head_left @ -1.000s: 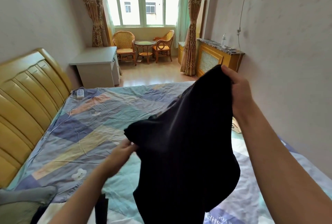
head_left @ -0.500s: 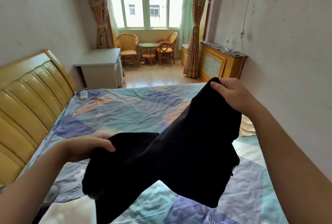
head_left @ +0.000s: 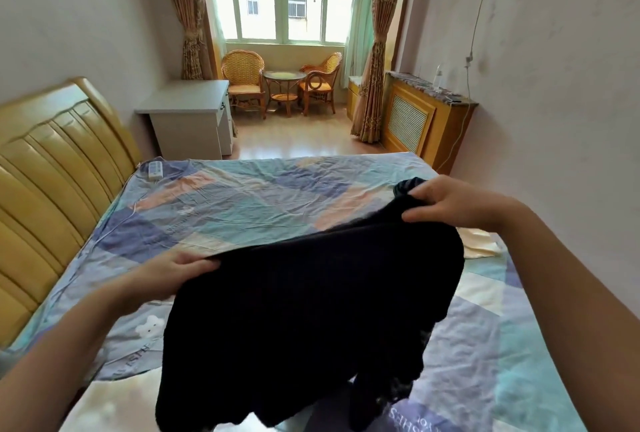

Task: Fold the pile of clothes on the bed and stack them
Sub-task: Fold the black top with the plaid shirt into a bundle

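A black garment (head_left: 311, 320) hangs spread in the air over the bed (head_left: 242, 209), held by its upper edge. My left hand (head_left: 166, 275) grips the left end of that edge. The right end is pinched by my right hand (head_left: 457, 203), which is a little higher and farther out. The cloth droops toward me and hides the near part of the bed. A cream garment (head_left: 479, 244) lies flat on the bed near the right wall, partly behind the black one.
The bed has a patchwork sheet and a yellow headboard (head_left: 52, 189) on the left. A white remote (head_left: 156, 169) lies near the far left corner. Beyond stand a white desk (head_left: 188, 119), wicker chairs (head_left: 244, 79) and a radiator cabinet (head_left: 422, 119).
Both hands lowered and spread the black garment wider. My right hand came down from head height; my left hand moved out to the left edge. The cloth now hangs flatter.
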